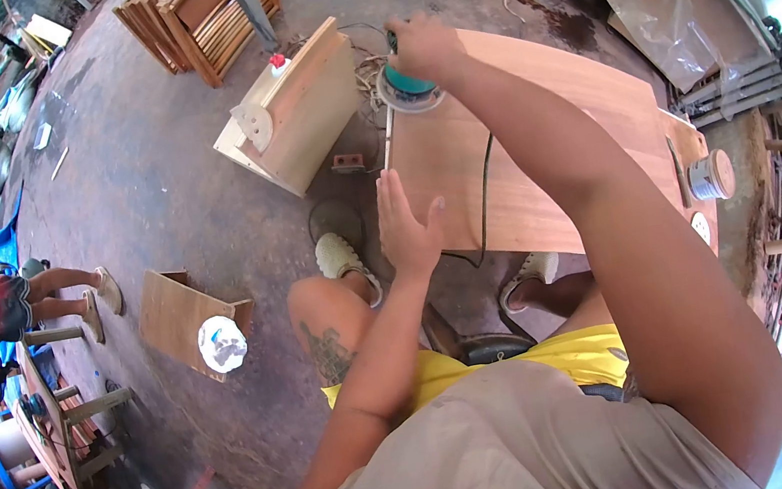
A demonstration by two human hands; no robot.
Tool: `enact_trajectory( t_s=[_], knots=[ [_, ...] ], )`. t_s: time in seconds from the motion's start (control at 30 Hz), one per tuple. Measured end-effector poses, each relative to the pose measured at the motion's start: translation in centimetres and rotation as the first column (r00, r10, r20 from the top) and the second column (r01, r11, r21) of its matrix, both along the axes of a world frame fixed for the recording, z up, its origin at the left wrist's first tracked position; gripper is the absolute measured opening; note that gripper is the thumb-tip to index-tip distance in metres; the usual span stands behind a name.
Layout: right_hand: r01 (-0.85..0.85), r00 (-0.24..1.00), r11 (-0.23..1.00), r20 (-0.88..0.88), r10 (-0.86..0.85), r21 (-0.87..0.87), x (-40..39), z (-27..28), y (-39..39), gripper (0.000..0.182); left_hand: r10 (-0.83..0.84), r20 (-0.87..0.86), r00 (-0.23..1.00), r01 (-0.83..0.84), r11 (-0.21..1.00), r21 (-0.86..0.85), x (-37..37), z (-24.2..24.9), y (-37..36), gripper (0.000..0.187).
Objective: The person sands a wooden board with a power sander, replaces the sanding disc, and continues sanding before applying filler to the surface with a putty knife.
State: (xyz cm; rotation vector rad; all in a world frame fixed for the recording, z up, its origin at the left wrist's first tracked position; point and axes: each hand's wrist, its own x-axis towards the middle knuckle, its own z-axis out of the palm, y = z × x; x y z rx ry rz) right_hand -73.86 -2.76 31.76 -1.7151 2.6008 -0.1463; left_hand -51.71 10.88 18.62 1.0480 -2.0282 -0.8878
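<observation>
My right hand [425, 45] is wrapped round a green power sander [406, 83], most likely an orbital one from its round pad. The sander rests on the far left corner of a broad reddish wooden panel [537, 137]. Along the panel's left edge lies my left hand [409, 229], fingers stretched out and thumb spread, with nothing held in it. A pale strip [388, 136] shows on that edge, just beyond my fingertips. The black cord [487, 182] runs across the panel and hangs over its near side.
A pale wooden box [315, 104] carrying a sanding disc [253, 126] stands left of the panel. A lidded jar [710, 175] sits at the right. On the floor are a small plywood piece [181, 311] and stacked wooden frames [201, 20]. Another person's legs [60, 294] show at far left.
</observation>
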Motion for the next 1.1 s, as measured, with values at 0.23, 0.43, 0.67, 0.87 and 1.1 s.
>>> enact_trajectory(
  t_s=[0.23,0.43,0.67,0.87,1.1],
  knots=[
    [0.086,0.995,0.996,-0.046,-0.086,0.000,-2.1,0.2,-0.8,0.053,-0.005,-0.002,1.000,0.004,0.999,-0.041,0.0,-0.1,-0.1,0.084],
    [-0.060,0.998,0.996,-0.002,0.060,0.068,2.9,1.4,3.7,0.053,0.021,-0.010,1.000,-0.021,0.999,-0.044,-0.3,-0.2,0.0,0.083],
    [0.044,0.999,0.999,0.025,-0.044,0.018,0.8,0.7,2.4,0.053,0.021,-0.110,0.994,-0.016,0.999,0.042,0.3,0.1,-0.2,0.084],
    [-0.108,0.994,0.991,0.005,0.108,0.083,4.8,1.1,8.0,0.055,0.052,-0.207,0.977,-0.039,0.997,0.065,0.6,-0.6,-0.4,0.084],
    [-0.155,0.987,0.987,-0.042,0.154,-0.036,7.3,0.0,13.1,0.052,0.061,-0.246,0.967,-0.036,0.994,0.106,0.4,-0.7,-0.9,0.080]
  ],
)
